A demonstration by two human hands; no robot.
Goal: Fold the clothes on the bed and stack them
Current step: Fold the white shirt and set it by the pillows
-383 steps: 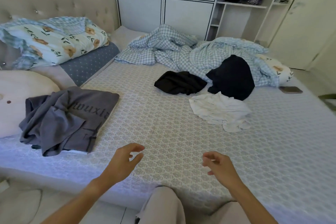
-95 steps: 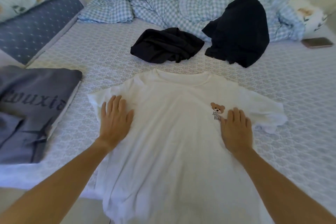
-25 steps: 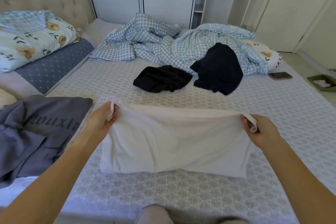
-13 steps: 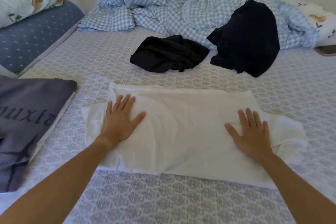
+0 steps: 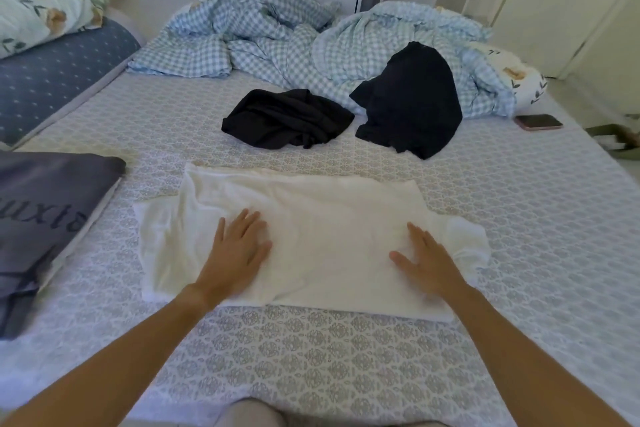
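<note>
My left hand [image 5: 239,250] and right hand [image 5: 427,262] press flat, fingers straight, on the folded white shirt [image 5: 311,218] on the bed [image 5: 346,357].

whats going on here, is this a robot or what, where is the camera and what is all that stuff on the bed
No robot: a person wears a camera on the head, looking down at their own two hands. The left hand and right hand lie flat, fingers straight, pressing a half-folded white shirt on the bed. Nothing is gripped. Beyond it lie two crumpled black garments, not yet folded. A grey garment lies to the left, a checked duvet at the back, a phone to the right.
</note>
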